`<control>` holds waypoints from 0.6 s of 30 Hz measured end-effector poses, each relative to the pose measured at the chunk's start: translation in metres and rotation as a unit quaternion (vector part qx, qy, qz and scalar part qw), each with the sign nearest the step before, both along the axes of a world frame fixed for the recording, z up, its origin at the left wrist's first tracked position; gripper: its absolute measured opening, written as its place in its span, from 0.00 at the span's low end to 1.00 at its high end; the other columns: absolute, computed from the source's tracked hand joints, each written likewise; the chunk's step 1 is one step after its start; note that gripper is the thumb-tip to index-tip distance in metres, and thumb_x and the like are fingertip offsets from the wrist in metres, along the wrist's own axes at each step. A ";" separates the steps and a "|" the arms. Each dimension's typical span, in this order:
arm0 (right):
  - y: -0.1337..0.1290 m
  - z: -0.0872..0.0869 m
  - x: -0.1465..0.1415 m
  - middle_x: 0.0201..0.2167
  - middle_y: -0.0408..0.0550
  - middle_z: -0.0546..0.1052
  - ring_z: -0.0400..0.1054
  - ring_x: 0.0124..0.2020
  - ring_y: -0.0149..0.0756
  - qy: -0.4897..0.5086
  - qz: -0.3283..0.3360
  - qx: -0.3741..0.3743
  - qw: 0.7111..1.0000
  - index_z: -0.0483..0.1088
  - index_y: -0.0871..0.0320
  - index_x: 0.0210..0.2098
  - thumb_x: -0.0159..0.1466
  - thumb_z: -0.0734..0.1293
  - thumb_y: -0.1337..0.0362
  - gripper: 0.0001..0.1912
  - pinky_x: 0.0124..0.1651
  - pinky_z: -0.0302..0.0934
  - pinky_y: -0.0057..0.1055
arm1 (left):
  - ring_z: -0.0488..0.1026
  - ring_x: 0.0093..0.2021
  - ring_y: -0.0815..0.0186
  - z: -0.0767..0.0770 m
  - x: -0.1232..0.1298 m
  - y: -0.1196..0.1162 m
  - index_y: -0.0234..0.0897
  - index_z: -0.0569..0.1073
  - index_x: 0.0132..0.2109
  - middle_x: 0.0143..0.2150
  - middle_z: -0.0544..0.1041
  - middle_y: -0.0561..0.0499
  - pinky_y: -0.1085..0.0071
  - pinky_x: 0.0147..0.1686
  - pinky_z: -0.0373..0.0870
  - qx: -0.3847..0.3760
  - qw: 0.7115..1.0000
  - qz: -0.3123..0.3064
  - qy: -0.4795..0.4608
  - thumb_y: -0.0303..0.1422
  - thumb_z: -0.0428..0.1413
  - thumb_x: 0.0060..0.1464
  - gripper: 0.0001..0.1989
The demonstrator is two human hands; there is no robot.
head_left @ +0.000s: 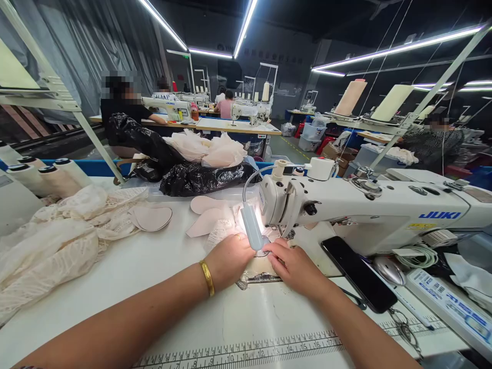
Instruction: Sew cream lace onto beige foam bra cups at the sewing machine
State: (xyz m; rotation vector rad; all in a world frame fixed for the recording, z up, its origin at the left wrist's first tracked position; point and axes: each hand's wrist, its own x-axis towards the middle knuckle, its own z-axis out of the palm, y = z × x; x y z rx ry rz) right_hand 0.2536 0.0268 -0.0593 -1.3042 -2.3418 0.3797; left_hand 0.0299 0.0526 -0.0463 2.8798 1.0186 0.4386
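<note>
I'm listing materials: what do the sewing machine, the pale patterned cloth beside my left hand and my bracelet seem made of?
Sewing machine: probably metal under smooth white paint, from its even sheen.
Patterned cloth: matte fabric, perhaps lace, by its lacy pattern; fibre unclear.
Bracelet: likely polished metal, from its yellow glint; plating unclear.

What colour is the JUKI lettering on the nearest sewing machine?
The lettering is blue; see the head view.

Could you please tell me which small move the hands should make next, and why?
Perhaps ease the bare right hand slightly back: its fingers lie close to the needle end of the white JUKI sewing machine, while the bare left hand is beside the pale patterned lace fabric. The slim grey lamp partly hides the left fingertips.
</note>
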 end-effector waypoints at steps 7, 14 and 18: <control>0.002 -0.002 -0.001 0.31 0.43 0.72 0.64 0.29 0.37 0.011 0.001 0.015 1.000 0.72 0.52 0.44 0.70 0.58 0.70 0.12 0.33 0.58 0.31 | 0.73 0.36 0.61 0.008 0.003 0.003 0.37 0.71 0.36 0.36 0.77 0.48 0.68 0.36 0.67 0.010 0.998 0.020 0.057 0.19 0.53 0.57 0.08; 0.001 -0.010 0.000 0.31 0.45 0.73 0.67 0.30 0.38 0.006 0.020 0.080 0.997 0.73 0.53 0.44 0.71 0.58 0.69 0.12 0.33 0.63 0.34 | 0.75 0.35 0.58 0.017 0.013 -0.003 0.34 0.74 0.34 0.35 0.78 0.43 0.65 0.34 0.68 0.018 0.992 0.049 0.115 0.18 0.54 0.54 0.08; -0.013 -0.006 -0.015 0.45 0.55 0.78 0.72 0.46 0.46 -0.008 0.068 0.170 0.983 0.66 0.57 0.60 0.70 0.60 0.70 0.20 0.45 0.70 0.42 | 0.77 0.33 0.55 0.032 0.008 -0.046 0.34 0.73 0.29 0.29 0.78 0.44 0.63 0.31 0.68 0.011 0.985 0.066 0.160 0.18 0.55 0.54 0.09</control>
